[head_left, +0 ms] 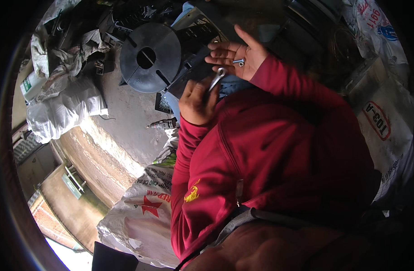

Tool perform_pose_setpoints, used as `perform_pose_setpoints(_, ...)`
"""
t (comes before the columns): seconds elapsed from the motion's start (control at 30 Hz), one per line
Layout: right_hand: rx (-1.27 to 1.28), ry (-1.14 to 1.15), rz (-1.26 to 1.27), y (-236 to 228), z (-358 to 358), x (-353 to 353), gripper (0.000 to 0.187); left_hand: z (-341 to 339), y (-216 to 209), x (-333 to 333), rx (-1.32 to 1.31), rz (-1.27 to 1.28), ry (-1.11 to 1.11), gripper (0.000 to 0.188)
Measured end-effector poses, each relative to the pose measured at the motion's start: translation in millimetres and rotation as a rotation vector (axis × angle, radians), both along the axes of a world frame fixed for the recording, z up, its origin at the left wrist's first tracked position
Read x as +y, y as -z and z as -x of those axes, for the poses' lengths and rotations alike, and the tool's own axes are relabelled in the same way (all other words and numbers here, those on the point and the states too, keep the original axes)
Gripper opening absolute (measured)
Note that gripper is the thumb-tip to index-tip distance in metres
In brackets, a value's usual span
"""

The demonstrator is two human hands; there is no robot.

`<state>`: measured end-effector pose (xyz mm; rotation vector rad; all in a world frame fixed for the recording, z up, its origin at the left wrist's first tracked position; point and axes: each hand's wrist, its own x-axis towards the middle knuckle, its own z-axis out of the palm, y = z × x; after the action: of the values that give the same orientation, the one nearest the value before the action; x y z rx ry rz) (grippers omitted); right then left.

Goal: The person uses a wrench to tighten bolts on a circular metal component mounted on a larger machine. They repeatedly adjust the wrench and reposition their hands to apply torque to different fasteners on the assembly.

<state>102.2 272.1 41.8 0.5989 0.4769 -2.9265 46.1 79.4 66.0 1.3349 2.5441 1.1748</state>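
Note:
My left hand [197, 103] is closed around the handle of a silver combination wrench [214, 81], its ring end pointing up toward my right hand. My right hand [250, 55] faces me palm inward, fingers stretched to the left and thumb raised. Against that palm lies a small silver bolt [237, 61] with a round end, possibly a nut. The wrench's ring is close to the right fingers; I cannot tell whether they touch. Left of both hands lies a large dark grey slotted disc [166, 49] with a round centre hole.
A small tray [162, 103] of metal bits and a grey-black tool with a narrow tip [161, 124] lie left of my left hand. White sacks [66, 108] stand far left, another printed sack [139, 221] beside my left arm, and more sacks [387, 135] at right.

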Motion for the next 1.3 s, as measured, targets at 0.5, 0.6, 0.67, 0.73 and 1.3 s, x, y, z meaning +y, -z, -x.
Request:
perform_pose_setpoints(0.5, -0.241, -0.194, 0.177, 18.9, 1.8, -54.7, 0.063, -2.0, 17.9, 11.6, 0.056, 0.110, 0.184, 0.029)
perform_pose_setpoints(0.6, -0.190, -0.264, 0.183, 33.9, 2.6, -54.3, 0.059, 1.8, 18.5, 10.8, 0.106, 0.000, 0.205, 0.029)
perform_pose_setpoints(0.67, -0.161, -0.245, 0.212, 33.5, 1.1, -52.5, 0.048, 3.4, 18.9, 7.5, 0.063, -0.019, 0.197, 0.028)
perform_pose_setpoints(0.73, -0.165, -0.228, 0.143, 31.7, 0.0, -53.5, 0.042, 5.6, 16.7, 1.6, 0.027, -0.054, 0.144, 0.026)
perform_pose_setpoints(1.3, 0.487, 0.353, -2.138, 32.4, 39.5, -27.6, 0.016, 56.9, 59.2, -11.6, 0.483, -0.160, -0.327, 0.025)
